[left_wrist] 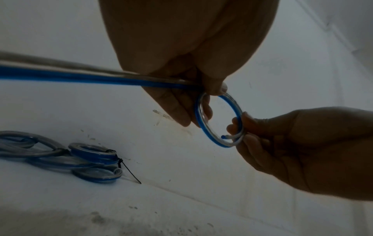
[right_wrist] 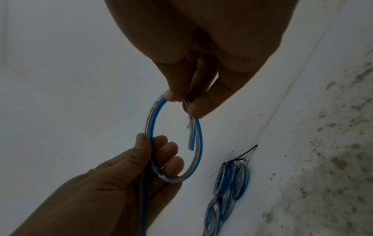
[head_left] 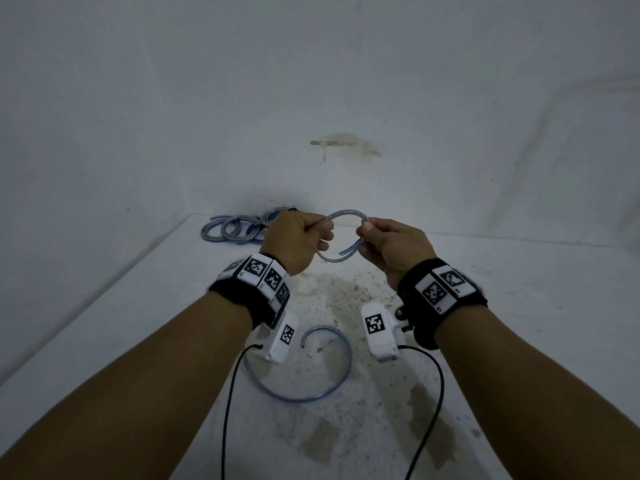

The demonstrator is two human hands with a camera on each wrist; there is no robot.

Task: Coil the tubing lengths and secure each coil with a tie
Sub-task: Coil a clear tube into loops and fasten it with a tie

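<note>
A length of clear tubing with a blue stripe [head_left: 346, 213] is bent into one small loop, held up between both hands above the white table [head_left: 138, 323]. My left hand [head_left: 323, 230] pinches the loop's left side, thumb on top. My right hand [head_left: 365, 230] pinches the right side, where the cut end [head_left: 346, 251] overlaps and pokes inward. The loop [left_wrist: 234, 103] shows as a ring in the left wrist view, and the loop [right_wrist: 200, 143] as an oval in the right wrist view. The remaining tubing [head_left: 348, 358] trails from the left hand and curves on the table below my wrists.
Several finished coils [head_left: 239, 226] lie at the table's back left against the wall, one bound with a black tie [left_wrist: 131, 174]. The coils [right_wrist: 228, 183] also appear in the right wrist view. The tabletop centre is stained and speckled [head_left: 346, 296]. White walls close the back and left.
</note>
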